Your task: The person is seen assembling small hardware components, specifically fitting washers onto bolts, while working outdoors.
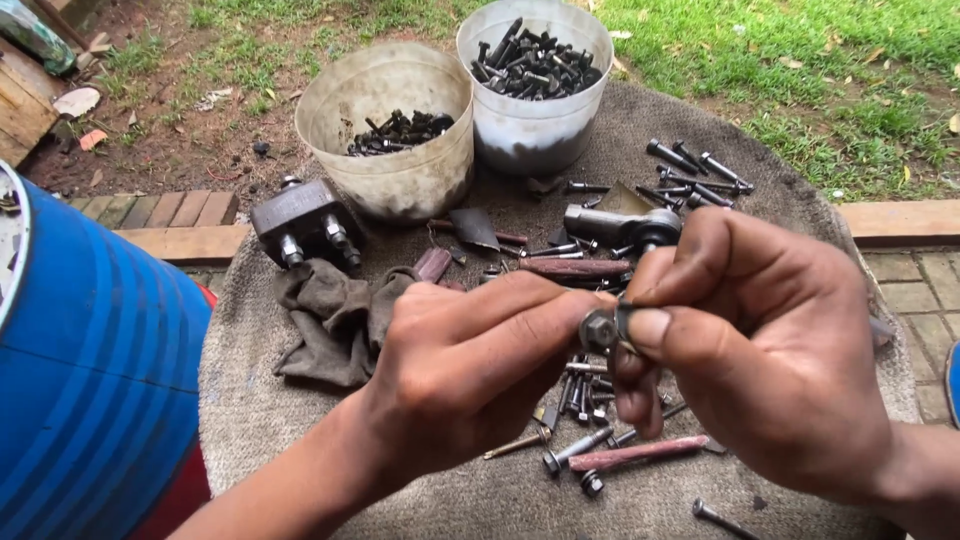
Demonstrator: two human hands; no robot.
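Note:
My left hand [470, 365] and my right hand [755, 345] meet above a round cloth-covered table [250, 420]. Both pinch one small grey bolt with a hex head [599, 330] between their fingertips; a thin washer or nut sits against the head on the right-hand side. Directly beneath the hands lie several loose bolts [580, 395], a rusty rod [640, 455] and a brass-coloured pin [515, 445].
Two dirty white buckets [385, 125] [535, 80] holding dark bolts stand at the table's back. A grey metal block with studs [305, 222], a crumpled rag [335, 315], a metal arm part [620, 225] and more bolts [695, 170] lie around. A blue drum [90, 370] stands left; grass and bricks surround.

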